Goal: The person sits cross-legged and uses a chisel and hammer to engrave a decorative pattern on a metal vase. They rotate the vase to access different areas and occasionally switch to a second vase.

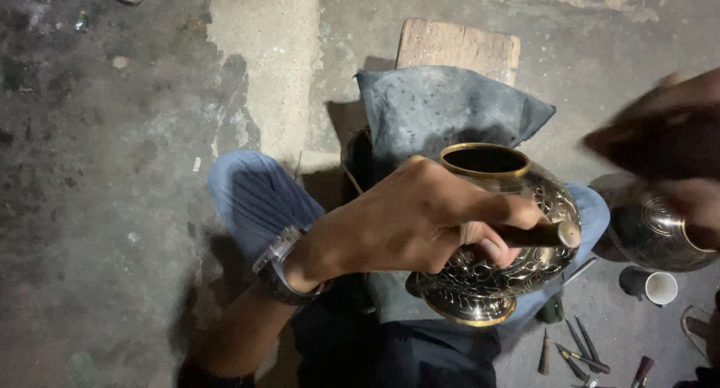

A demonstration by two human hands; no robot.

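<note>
An engraved brass vase [525, 272] with a gold rim lies tilted on my lap, against a grey-blue cushion [442, 107]. My left hand [405, 223], a watch on its wrist, rests on the vase's shoulder. Its fingers pinch a short dark chisel [540, 234], which lies across the engraved surface. My right hand [675, 95] is raised at the upper right, blurred by motion. It is wrapped around a dark mallet-like object [645, 144] above and to the right of the chisel's end.
A second brass pot [656, 234] stands at the right with a small white cup [661, 288] beside it. Several chisels [581, 350] lie on the concrete floor at lower right. Behind the cushion is a wooden block [459, 47].
</note>
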